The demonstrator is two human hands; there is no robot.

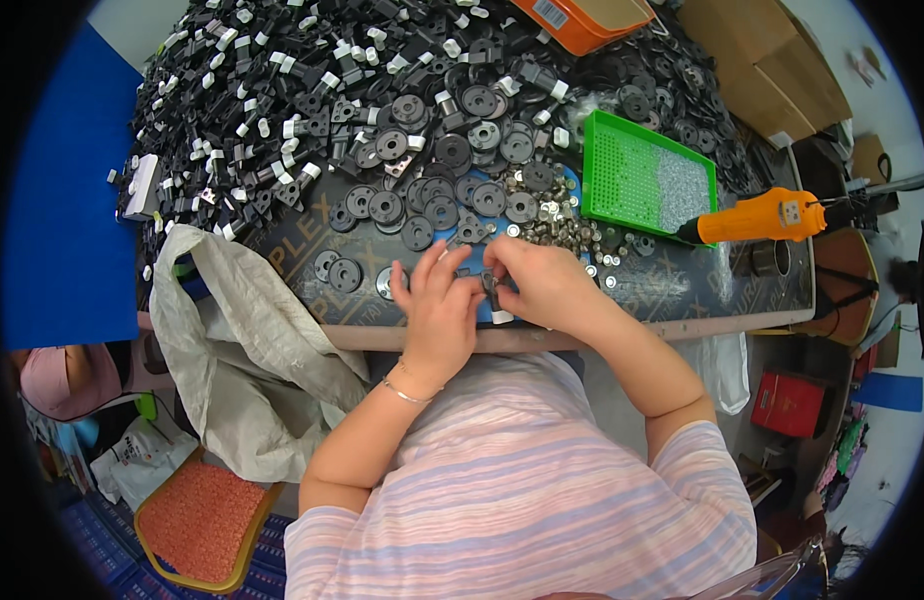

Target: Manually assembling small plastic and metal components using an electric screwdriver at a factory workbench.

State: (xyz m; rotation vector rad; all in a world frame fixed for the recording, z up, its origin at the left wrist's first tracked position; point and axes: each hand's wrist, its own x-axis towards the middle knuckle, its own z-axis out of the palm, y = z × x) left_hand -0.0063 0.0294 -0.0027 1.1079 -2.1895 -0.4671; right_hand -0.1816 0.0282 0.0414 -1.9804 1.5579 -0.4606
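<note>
Near the table's front edge, my right hand (547, 285) pinches a small black plastic part with a white tip (500, 312) between thumb and fingers. My left hand (442, 305) meets it from the other side, its thumb and forefinger at the part while the other fingers stretch forward. A round disc with a pale face (387, 283) lies beside my left little finger. Just beyond my fingertips sits a triangular black piece (471, 229). Black round discs (441, 212) are scattered ahead, and small metal pieces (572, 222) lie beyond my right hand.
A large heap of black parts with white tips (272, 110) covers the far table. To the right are a green tray (607, 170) of small silvery pieces and an orange power screwdriver (757, 217). An orange bin (587, 35) stands behind. A pale sack (232, 350) hangs over the left edge.
</note>
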